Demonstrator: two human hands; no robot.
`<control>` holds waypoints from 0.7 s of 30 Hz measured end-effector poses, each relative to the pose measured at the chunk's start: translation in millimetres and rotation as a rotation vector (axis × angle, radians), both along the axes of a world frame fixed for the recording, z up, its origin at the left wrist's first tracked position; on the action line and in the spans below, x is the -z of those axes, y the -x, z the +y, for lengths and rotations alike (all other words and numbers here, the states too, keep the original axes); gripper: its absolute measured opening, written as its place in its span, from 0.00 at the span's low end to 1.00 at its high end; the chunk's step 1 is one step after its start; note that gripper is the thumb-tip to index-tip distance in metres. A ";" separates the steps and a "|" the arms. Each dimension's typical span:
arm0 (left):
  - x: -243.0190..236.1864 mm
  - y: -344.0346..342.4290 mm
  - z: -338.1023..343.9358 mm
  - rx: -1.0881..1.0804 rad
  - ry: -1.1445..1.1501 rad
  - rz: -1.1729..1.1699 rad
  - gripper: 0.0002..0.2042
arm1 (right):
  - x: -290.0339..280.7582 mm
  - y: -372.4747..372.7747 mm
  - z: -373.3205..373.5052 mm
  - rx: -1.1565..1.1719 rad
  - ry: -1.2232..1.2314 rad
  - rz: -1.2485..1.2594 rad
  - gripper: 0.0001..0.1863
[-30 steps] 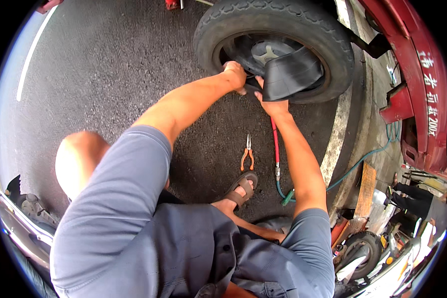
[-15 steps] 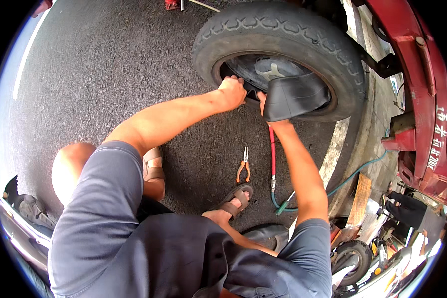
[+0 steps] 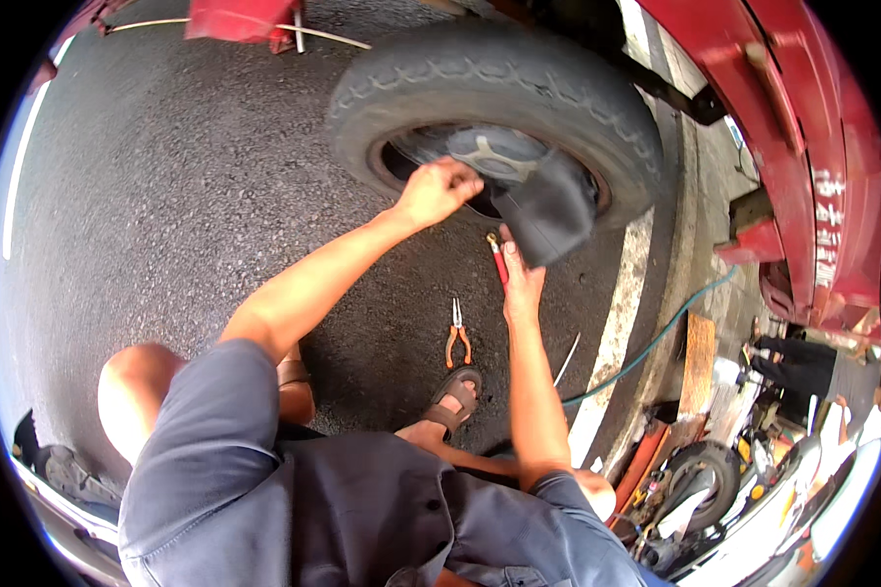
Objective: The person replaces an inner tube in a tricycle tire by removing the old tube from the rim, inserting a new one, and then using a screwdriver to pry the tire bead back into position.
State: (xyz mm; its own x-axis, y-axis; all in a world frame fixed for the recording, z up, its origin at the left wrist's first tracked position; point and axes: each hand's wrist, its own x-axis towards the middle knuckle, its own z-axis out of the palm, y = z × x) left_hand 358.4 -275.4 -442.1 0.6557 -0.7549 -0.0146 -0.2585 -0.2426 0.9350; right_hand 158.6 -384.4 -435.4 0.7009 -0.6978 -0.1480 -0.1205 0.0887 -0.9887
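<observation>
A large black tyre (image 3: 489, 83) with a grey wheel centre (image 3: 494, 149) stands ahead of me. A wide black rubber flap (image 3: 548, 210) hangs out over its near rim. At the rim's left opening, my left hand (image 3: 436, 194) is closed with bent fingers; what they pinch, if anything, is hidden. Below the flap, my right hand (image 3: 525, 279) grips a red air hose (image 3: 501, 262), its brass-coloured end pointing up toward the tyre. Orange-handled long-nose pliers (image 3: 457, 338) lie on the asphalt between my forearms, just beyond my sandal.
A red vehicle body (image 3: 803, 147) rises on the right, and a red metal part (image 3: 240, 20) stands at the far left. A teal hose (image 3: 656, 342) runs along the kerb. Planks, a small wheel (image 3: 705, 479) and other clutter crowd the lower right.
My right hand has come out from beside the rim, drawing the red hose end back toward me. My left hand has lifted slightly off the rim. The view has shifted.
</observation>
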 end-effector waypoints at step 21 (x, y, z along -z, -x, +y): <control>-110.8 29.6 -65.2 0.135 0.789 0.943 0.22 | -138.7 -45.5 -70.1 0.394 1.382 0.416 0.48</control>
